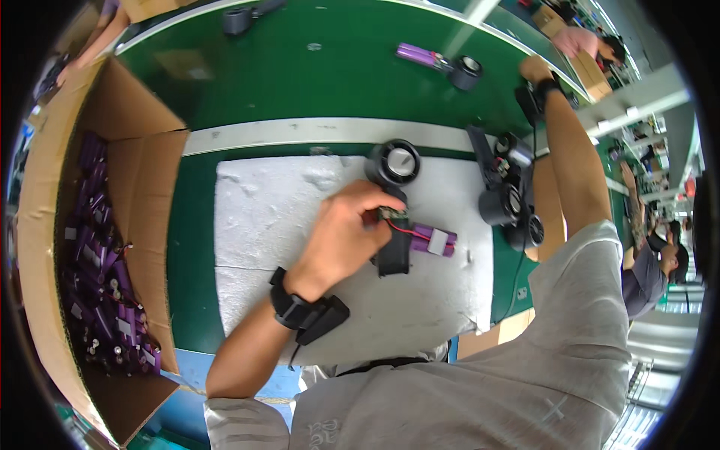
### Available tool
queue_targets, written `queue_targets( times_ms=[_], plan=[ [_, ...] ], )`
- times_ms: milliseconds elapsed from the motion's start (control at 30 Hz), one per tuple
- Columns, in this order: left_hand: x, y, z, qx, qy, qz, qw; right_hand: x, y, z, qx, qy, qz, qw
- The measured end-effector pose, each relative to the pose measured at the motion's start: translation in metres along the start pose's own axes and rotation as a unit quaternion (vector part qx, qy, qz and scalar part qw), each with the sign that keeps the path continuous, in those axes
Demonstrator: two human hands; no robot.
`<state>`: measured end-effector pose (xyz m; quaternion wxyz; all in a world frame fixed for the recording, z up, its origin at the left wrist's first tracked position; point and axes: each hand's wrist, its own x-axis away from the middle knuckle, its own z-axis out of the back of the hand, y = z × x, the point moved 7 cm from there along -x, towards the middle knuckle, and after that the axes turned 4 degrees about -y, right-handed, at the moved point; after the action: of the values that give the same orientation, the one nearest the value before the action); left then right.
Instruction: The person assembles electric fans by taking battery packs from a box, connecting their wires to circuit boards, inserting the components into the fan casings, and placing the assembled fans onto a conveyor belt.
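On the white foam pad, the left hand pinches a small circuit board atop a black housing, a purple battery pack lying just right, long axis left-right (right hand reaches far right, grip unclear).

We see bright, even light from overhead, with only soft, short shadows under the hands on the white foam sheet. The green counter shows faint sheen, no harsh glare. Fisheye bending curves straight edges toward the black rim, where detail smears; the centre stays sharp.
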<state>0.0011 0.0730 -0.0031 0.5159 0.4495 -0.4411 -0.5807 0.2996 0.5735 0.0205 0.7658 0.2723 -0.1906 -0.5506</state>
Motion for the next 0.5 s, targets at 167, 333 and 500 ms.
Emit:
queue_targets(
  times_ms=[167, 333, 500],
  plan=[
    [0.008, 0.018, -0.004, 0.009, 0.041, -0.096, 0.995, -0.031, 0.144, -0.128, 0.513, -0.381, -0.089, 0.764],
    [0.012, 0.006, 0.004, 0.014, 0.060, -0.030, 0.998, -0.042, 0.066, -0.136, 0.303, -0.298, -0.132, 0.895],
    [0.006, 0.005, 0.004, 0.041, 0.052, -0.024, 0.998, 0.010, 0.030, -0.058, 0.026, -0.221, -0.243, 0.944]
  ],
)
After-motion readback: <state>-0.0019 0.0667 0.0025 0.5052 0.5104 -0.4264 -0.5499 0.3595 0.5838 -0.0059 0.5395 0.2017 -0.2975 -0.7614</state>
